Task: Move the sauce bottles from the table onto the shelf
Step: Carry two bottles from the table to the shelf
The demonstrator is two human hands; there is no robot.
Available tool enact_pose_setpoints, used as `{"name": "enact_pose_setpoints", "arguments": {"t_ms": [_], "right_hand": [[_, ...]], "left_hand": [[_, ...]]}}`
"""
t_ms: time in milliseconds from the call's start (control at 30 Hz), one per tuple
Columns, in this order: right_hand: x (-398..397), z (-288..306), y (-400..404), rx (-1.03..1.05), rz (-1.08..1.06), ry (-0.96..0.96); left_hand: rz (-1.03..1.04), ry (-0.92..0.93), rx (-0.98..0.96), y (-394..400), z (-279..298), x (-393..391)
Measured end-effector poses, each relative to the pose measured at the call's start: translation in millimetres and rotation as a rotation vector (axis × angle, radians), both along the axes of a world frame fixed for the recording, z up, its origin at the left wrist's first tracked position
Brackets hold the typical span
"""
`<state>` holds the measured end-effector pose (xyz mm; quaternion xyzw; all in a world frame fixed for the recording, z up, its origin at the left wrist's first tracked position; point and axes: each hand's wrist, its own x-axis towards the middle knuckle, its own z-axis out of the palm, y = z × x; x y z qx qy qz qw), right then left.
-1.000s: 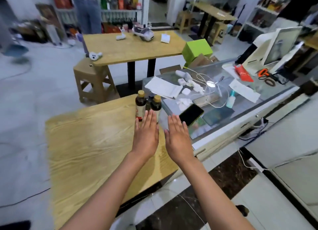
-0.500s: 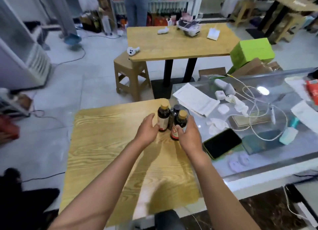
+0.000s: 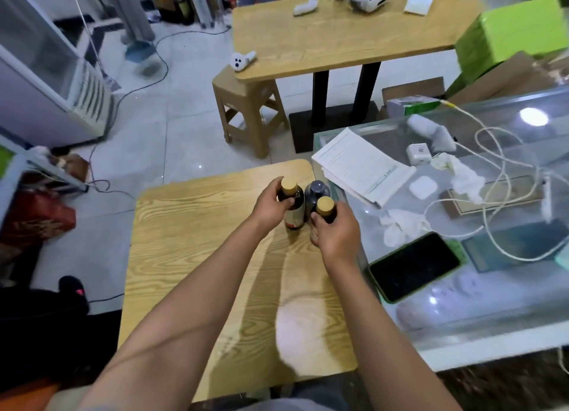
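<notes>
Three dark sauce bottles stand close together near the far right corner of the wooden table [image 3: 191,256]. My left hand [image 3: 271,209] grips the left bottle [image 3: 294,216], which has a tan cap and a red label. My right hand [image 3: 337,233] grips the nearer tan-capped bottle [image 3: 325,209] around its neck and body. A third bottle [image 3: 317,190] with a dark cap stands behind them, untouched. All bottles look upright on the table. No shelf for them is plainly in view.
A glass counter [image 3: 462,303] adjoins the table on the right, carrying a phone [image 3: 414,266], papers [image 3: 363,166] and cables. Beyond stand a stool [image 3: 246,109] and a second wooden table [image 3: 338,41]. A white cabinet [image 3: 46,81] is at left.
Both hands, flat and open a second ago, reached forward and curled around the two tan-capped bottles. My view has moved closer and tilted down over the table.
</notes>
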<state>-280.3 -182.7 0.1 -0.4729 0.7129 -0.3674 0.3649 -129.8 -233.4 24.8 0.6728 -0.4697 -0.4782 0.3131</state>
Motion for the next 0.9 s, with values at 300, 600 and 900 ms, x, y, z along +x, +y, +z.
{"name": "enact_pose_setpoints", "arguments": {"t_ms": [300, 600, 900], "right_hand": [[-13, 15, 2, -0.023, 0.117, -0.143], [-21, 41, 26, -0.032, 0.213, -0.375], [-20, 108, 98, -0.171, 0.05, -0.525]], "left_hand": [[-0.133, -0.195, -0.203, 8, 2, 4], [-0.132, -0.037, -0.154, 49, 3, 14], [-0.102, -0.046, -0.298, 119, 63, 12]]}}
